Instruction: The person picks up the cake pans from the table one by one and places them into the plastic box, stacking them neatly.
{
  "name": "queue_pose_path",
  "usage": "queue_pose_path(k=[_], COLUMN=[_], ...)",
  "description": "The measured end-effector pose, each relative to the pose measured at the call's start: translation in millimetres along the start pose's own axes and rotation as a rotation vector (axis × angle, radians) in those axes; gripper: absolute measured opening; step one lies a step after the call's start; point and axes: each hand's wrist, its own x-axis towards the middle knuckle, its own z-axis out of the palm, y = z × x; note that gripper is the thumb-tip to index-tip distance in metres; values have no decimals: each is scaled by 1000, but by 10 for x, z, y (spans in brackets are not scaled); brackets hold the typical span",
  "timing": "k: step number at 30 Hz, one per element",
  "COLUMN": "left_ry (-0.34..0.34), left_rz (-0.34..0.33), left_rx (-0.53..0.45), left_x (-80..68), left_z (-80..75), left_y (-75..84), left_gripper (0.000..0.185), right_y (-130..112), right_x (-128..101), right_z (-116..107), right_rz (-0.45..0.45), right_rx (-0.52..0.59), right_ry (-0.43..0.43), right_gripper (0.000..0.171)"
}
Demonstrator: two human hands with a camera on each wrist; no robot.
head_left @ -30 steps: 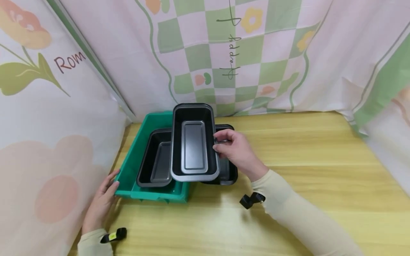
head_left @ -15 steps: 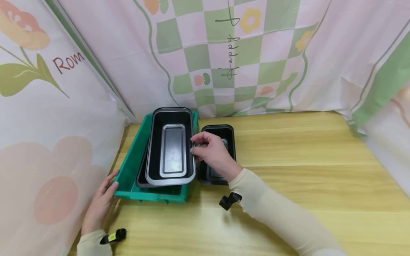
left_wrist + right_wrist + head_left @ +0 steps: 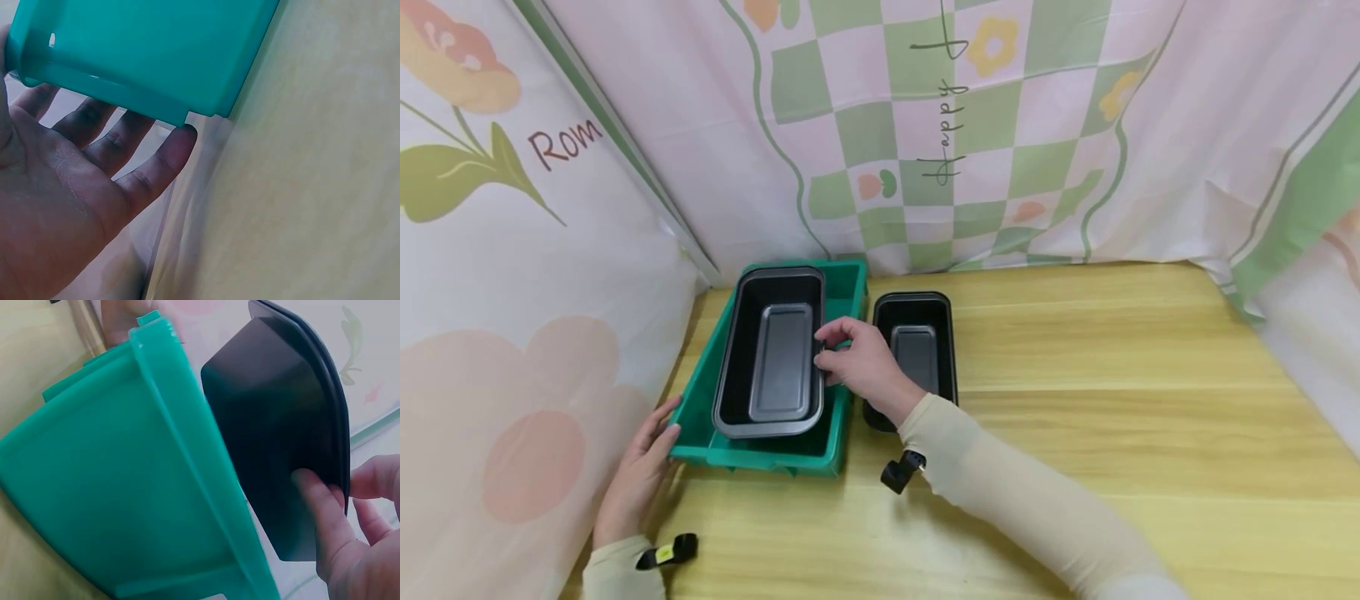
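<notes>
My right hand (image 3: 868, 367) pinches the right long rim of a dark loaf pan (image 3: 781, 362) between thumb and fingers. That pan hangs over a green plastic bin (image 3: 752, 457), and in the right wrist view the pan (image 3: 269, 400) shows above the bin's rim. Whatever lies beneath it in the bin is hidden. At the bin's near left corner, my left hand (image 3: 634, 475) holds the edge, its fingers (image 3: 119, 140) under the rim in the left wrist view. A second dark loaf pan (image 3: 914, 342) stands on the table just right of the bin, partly covered by my right wrist.
The wooden table (image 3: 1075, 375) stretches to the right. Patterned curtains (image 3: 1000, 158) hang along its back and both sides, the left curtain (image 3: 550, 375) close beside my left hand.
My right hand has carried the loaf pan left and lower, from between bin and table pan to over the bin. It now covers the pan seen inside earlier. My left hand stays put.
</notes>
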Motion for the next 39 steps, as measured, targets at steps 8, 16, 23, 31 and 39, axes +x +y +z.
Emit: queue_pose_path(k=[8,16,23,31,39], left_ry=[3,3,28,37,32], left_rz=[2,-24,-38,-40,-50], left_rx=[15,59,88,67,78], left_x=[50,28,37,55,53], left_z=[-58,-46,-39,-39,-51], left_y=[-144,-155,-147,-163,-169], left_gripper=[48,49,48,48,48], right_y=[81,181,167,118,107], right_x=[81,184,218,274,307], right_z=[105,189,246,298,343], right_rz=[19,38,51,83,120], right_rx=[-18,-100,-168,-247,-316], right_ry=[3,20,30,45,13], right_gripper=[27,18,14,12,13])
